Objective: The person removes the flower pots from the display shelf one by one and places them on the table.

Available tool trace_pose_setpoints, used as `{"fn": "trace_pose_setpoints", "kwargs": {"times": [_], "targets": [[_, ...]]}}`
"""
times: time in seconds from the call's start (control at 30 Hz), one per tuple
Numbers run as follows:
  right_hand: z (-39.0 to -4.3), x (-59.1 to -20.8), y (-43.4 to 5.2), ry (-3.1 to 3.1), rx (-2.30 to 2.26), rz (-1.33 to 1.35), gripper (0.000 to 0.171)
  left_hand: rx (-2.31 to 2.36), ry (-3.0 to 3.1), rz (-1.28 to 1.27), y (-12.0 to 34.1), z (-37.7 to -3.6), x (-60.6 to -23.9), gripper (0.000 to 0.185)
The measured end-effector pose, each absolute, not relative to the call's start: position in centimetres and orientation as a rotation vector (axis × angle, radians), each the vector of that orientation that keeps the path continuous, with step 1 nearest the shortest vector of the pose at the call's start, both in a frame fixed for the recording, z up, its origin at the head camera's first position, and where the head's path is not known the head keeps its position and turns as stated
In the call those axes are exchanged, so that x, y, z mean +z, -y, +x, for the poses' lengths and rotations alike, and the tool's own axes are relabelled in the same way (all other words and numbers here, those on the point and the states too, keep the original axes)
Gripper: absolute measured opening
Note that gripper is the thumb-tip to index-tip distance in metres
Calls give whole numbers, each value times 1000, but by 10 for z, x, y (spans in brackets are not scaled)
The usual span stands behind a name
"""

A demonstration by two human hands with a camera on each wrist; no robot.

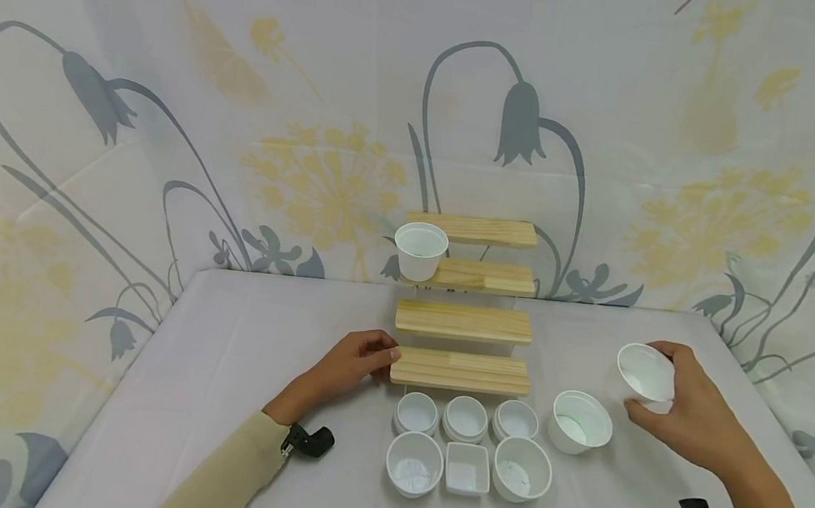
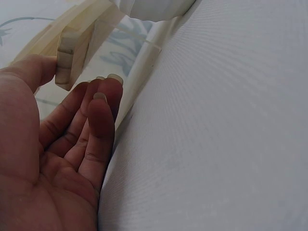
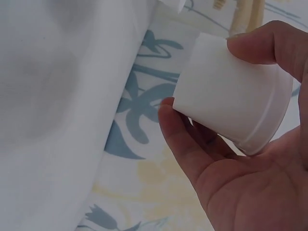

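My left hand (image 1: pixel 358 355) is at the left end of the lowest board of a stepped wooden shelf (image 1: pixel 460 373). In the left wrist view its thumb touches the board's end (image 2: pixel 70 57), with curled fingers (image 2: pixel 103 115) on the underside. Out to the right, my right hand (image 1: pixel 695 412) holds a white plastic cup (image 1: pixel 646 373) tilted above the table. The right wrist view shows that cup (image 3: pixel 231 91) between the thumb and fingers. Another white cup (image 1: pixel 580 424) stands just left of it. One more white cup (image 1: pixel 420 251) sits at the left of the shelf's upper part.
In front of the shelf stand two rows of small white containers: round tubs (image 1: pixel 466 420) behind, with two round cups (image 1: pixel 414 464) and a square dish (image 1: pixel 468 469) before them. A white cloth (image 1: pixel 319 504) covers the table. Behind hangs a flower-patterned curtain (image 1: pixel 368 73).
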State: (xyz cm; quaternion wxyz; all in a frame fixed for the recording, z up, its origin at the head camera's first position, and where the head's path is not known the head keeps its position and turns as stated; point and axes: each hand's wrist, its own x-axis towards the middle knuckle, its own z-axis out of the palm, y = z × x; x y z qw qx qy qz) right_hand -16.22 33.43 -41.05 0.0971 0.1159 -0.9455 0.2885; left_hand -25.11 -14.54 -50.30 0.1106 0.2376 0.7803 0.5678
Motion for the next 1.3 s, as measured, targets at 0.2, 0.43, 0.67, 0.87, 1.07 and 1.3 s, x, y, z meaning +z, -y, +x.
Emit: {"fn": "trace_pose_setpoints", "kwargs": {"times": [0.2, 0.43, 0.67, 0.87, 1.07, 1.3], "targets": [[-164, -411, -338, 2886, 839, 328, 92, 1662, -2307, 688, 145, -252, -503, 23], [-167, -414, -345, 2961, 854, 398, 92, 1647, -2318, 686, 145, -252, -501, 23], [-167, -420, -349, 3028, 817, 430, 87, 1644, -2309, 682, 145, -251, -500, 23], [-166, -424, -350, 3080, 787, 486, 87, 1655, -2303, 690, 146, -251, -502, 22], [-165, -427, -351, 3111, 754, 517, 86, 1657, -2303, 709, 146, -251, -502, 23], [-162, -427, -347, 3157, 773, 529, 85, 1651, -2304, 698, 145, -250, -502, 22]]}}
